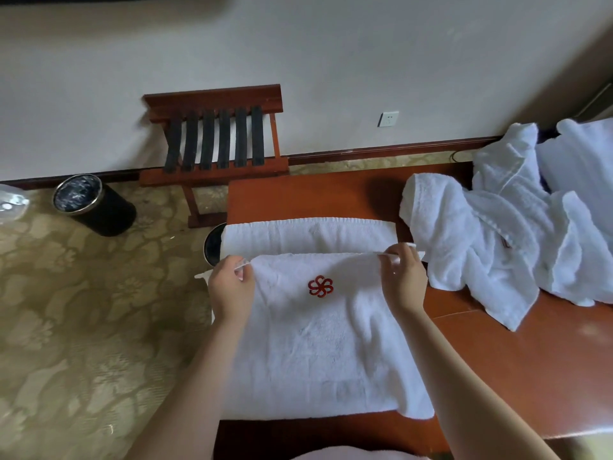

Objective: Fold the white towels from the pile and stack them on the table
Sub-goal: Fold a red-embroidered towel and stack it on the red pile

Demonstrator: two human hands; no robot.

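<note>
A white towel (318,343) with a red flower emblem lies across the wooden table (547,376) in front of me. My left hand (230,287) pinches its folded edge at the left corner. My right hand (404,277) pinches the same edge at the right corner. The edge is lifted a little above the far part of the towel (308,235), which lies flat beyond my hands. A pile of white towels and robes (504,220) is heaped on the table to the right.
A wooden luggage rack (219,141) stands against the wall beyond the table. A black bin (96,204) stands on the patterned carpet at the left, and another dark bin (214,245) shows just past the table's left edge.
</note>
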